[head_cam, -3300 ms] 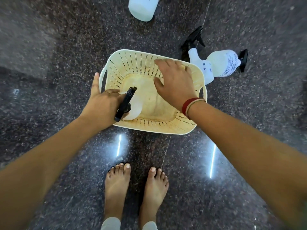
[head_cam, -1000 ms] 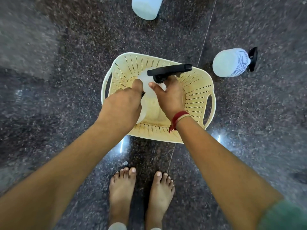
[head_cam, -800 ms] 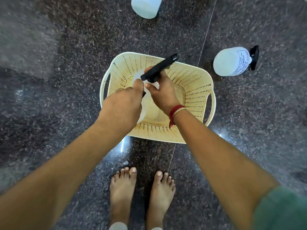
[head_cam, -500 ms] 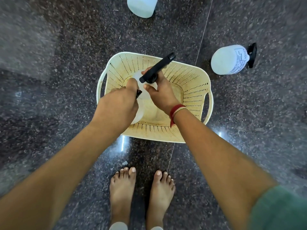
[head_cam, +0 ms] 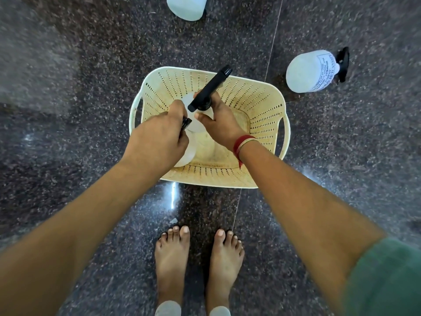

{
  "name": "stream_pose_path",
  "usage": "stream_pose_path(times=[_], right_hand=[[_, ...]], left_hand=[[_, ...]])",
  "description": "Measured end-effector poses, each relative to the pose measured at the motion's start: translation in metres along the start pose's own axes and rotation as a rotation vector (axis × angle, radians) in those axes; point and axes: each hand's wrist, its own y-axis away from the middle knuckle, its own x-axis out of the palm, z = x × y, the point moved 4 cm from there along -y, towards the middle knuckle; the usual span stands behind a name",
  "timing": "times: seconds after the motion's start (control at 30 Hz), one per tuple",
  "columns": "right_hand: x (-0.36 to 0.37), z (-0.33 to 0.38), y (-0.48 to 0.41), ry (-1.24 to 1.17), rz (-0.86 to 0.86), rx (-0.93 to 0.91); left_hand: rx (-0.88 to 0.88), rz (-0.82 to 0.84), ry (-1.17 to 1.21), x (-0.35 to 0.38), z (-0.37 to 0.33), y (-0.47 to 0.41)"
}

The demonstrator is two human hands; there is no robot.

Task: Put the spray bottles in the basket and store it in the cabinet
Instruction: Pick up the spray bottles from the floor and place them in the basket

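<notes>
1. A dark speckled stone floor (head_cam: 79, 92) carries a cream perforated basket (head_cam: 262, 106), standing in front of the person's bare feet (head_cam: 196, 254); no cabinet is in view.
2. The left hand (head_cam: 157, 137) is closed around a white bottle (head_cam: 188, 153) at the basket's near left, and the right hand (head_cam: 219, 123) grips a second bottle (head_cam: 204, 120) by the neck under its black spray head (head_cam: 210, 88); both seem held upright so they stand side by side inside.
3. The spray head's long axis runs diagonally, nozzle aimed up and to the far right.
4. A third bottle (head_cam: 309, 70) lies on its side to the right of the basket, and a fourth (head_cam: 186, 6) is cut off by the top edge; both are yet to go in.
</notes>
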Motion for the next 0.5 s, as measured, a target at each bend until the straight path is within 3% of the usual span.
stream_pose_path(times=[0.23,0.3,0.4,0.5], right_hand=[[-0.04,0.019,0.041,0.282,-0.065,0.087],[-0.065,0.03,0.058,0.223,-0.12,0.027],[-0.118,0.04,0.067,0.036,-0.429,-0.076],[-0.173,0.017,0.052,0.069,-0.793,-0.029]], left_hand=[[-0.043,0.013,-0.162,-0.014,-0.004,0.005],[-0.043,-0.034,-0.199,-0.028,-0.009,0.005],[0.01,-0.154,-0.176,-0.048,-0.024,-0.004],[0.138,-0.257,-0.122,-0.058,-0.059,-0.022]])
